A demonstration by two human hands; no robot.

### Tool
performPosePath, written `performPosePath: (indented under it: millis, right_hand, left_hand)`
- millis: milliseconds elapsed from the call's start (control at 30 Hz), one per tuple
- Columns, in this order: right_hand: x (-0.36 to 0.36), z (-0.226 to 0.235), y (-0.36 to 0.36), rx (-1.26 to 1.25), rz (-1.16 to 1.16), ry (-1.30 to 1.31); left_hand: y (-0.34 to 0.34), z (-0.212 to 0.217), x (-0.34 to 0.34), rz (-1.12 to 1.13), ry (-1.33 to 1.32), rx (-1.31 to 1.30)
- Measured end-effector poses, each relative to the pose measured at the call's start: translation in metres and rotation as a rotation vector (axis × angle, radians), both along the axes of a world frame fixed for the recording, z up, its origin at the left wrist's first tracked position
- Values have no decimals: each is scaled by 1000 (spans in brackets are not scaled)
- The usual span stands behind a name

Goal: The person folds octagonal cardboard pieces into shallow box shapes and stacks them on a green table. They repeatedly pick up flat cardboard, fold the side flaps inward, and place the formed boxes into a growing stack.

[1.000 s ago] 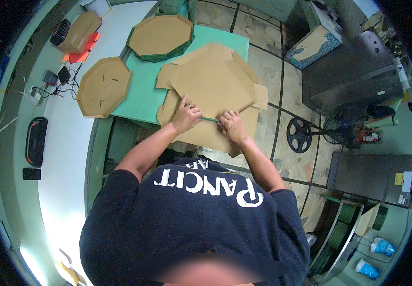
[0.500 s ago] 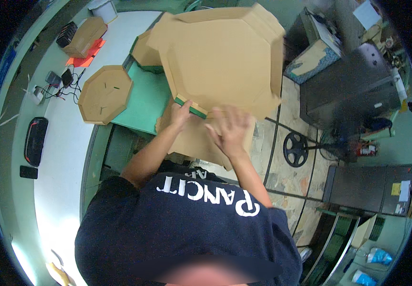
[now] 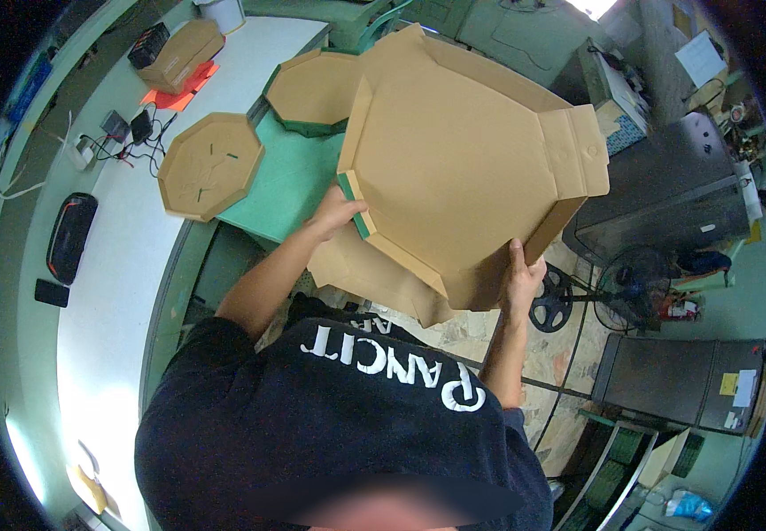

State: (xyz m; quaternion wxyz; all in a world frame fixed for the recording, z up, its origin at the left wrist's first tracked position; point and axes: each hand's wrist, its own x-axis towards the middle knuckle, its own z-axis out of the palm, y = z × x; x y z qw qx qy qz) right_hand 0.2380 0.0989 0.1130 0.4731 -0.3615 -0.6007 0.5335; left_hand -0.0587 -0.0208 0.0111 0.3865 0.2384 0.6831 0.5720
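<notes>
A large octagonal cardboard tray with raised side walls is tilted in front of me. My left hand is closed on its near-left wall, beside a green strip, thumb over the edge. At the near-right wall, my right hand grips the rim with its thumb inside. Folded flaps with small tabs stick out on the tray's right side. Below the tray lies another piece of flat tan cardboard, partly covered by it.
On the white counter at left rests an octagonal cardboard tray with small green pieces in it. Another octagonal tray sits on a green surface. A black fan stands at right over the tiled floor.
The large tray has turned clockwise, its tabbed flaps now pointing right. My right hand has moved from the near edge to grip the right wall; my left hand still holds the green-edged side.
</notes>
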Motion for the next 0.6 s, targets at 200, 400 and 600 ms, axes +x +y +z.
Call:
performPosePath:
  millis: [200,400,600]
  right_hand:
    - [-16,-23,-11,2,-42,108]
    - [-16,-60,6,-407,-144,120]
    - [-28,-97,-1,-632,-95,179]
  left_hand:
    - [5,-3,-7,-5,251,-152]
    - [-6,-18,-44,46,-894,292]
    - [-31,-49,-61,24,-628,259]
